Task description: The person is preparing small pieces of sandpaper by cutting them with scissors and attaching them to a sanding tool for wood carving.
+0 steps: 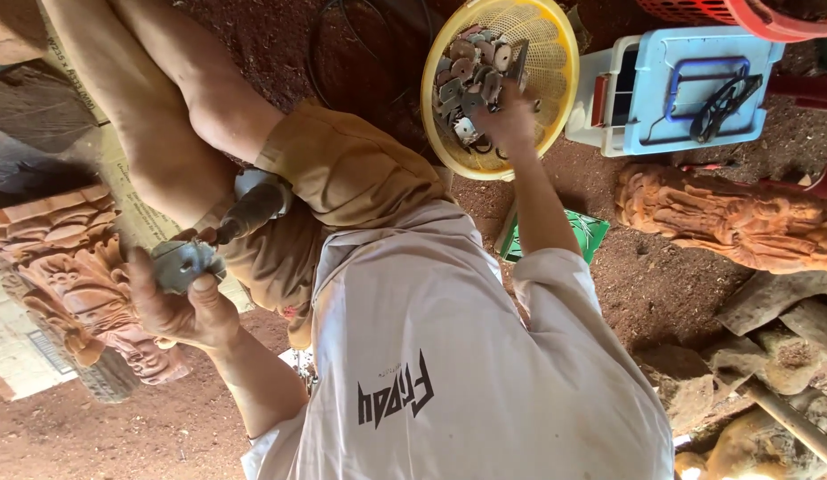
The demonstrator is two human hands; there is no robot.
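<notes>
Left hand (178, 307) is closed round one small grey metal plate (182, 262), held just beside the tip of one rotary tool (253, 209) that lies on the lap. Right hand (507, 120) is in the one yellow basket (556, 89), fingers down among heaped metal pieces (471, 76), too many to count; grip cannot be told. Two carved wooden figures: left (67, 267), right (734, 218).

A single head-worn camera is looking steeply down along the person's own white shirt (449, 356) and bent legs toward the dirt floor (645, 284), sitting close to the body. The picture is appearing inverted, with the torso filling the lower middle.
</notes>
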